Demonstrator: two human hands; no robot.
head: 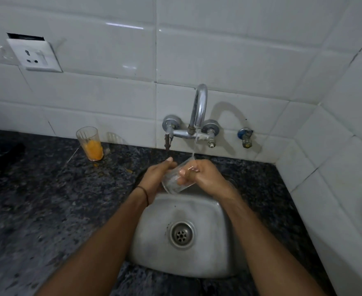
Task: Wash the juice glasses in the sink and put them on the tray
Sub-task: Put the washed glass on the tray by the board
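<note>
Head view looks down (close) over the sink [154, 229].

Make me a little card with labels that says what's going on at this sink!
held: clear drinking glass, tilted, gripped by left hand and right hand
water: running from chrome wall tap onto that glass
below: steel sink
waiting: clear glass with orange juice, upright on dark speckled counter
tray: not in view

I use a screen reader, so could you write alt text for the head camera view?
The left hand and right hand hold a clear glass tilted under the running tap, above a steel sink. A second glass with some orange juice stands on the dark counter at left.
</note>
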